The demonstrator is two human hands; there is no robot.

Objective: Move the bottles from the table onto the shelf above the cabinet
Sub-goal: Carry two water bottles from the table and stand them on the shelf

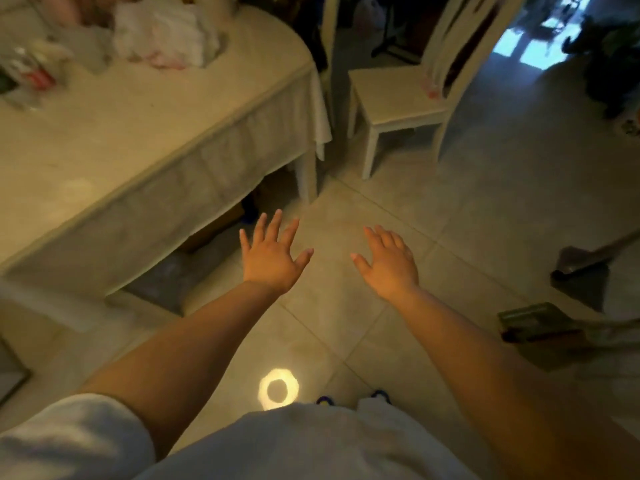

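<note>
A single head-worn wide-angle view looks steeply down and forward from standing height. The wearer's white shirt [311,445] fills the bottom edge, the tiled floor [433,216] lies centre, the table [145,126] upper left, a chair [398,95] top centre.

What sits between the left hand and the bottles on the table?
Nothing visible. The left hand hangs open over the floor off the table's near edge. From there bare tablecloth runs to the blurred bottles at the far left; the white plastic bags lie off to their right. Shelf and cabinet are out of view.
</note>
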